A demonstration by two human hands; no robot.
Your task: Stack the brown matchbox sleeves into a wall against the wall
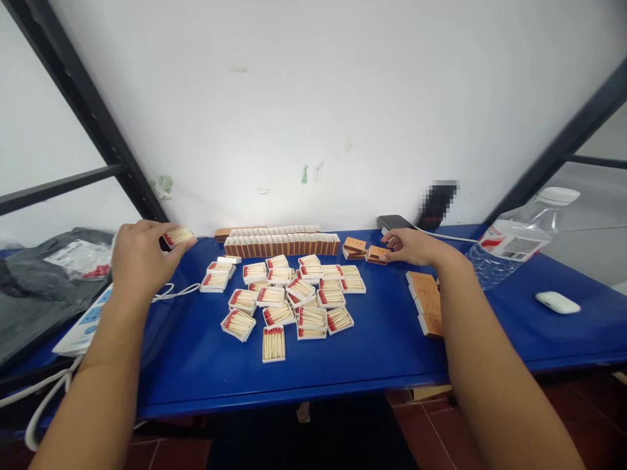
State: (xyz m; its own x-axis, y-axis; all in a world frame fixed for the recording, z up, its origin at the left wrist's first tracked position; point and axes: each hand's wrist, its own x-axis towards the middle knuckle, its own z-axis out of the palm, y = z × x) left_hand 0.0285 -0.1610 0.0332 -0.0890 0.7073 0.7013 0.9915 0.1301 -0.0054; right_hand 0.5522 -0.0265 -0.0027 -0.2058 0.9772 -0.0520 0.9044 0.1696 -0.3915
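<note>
My left hand (pixel 142 254) is raised at the left, its fingers closed around a matchbox tray (pixel 179 236) full of red-tipped matches. At the right back of the table, my right hand (pixel 409 247) has its thumb and fingertips closed on an orange matchbox sleeve (pixel 377 253). Just left of that sleeve lies a small pile of orange sleeves (pixel 354 247). Several white trays filled with matches (pixel 271 296) are spread and partly stacked in the middle. Behind them runs a long row of matchbox sleeves standing on end (pixel 281 245).
Orange matchboxes (pixel 425 301) lie in a stack beside my right forearm. A plastic bottle (pixel 519 235) and a white earbud case (pixel 557 302) are on the right of the blue table (pixel 196 365). A power strip (pixel 88 323), white cables and a dark plastic bag (pixel 29 294) occupy the left.
</note>
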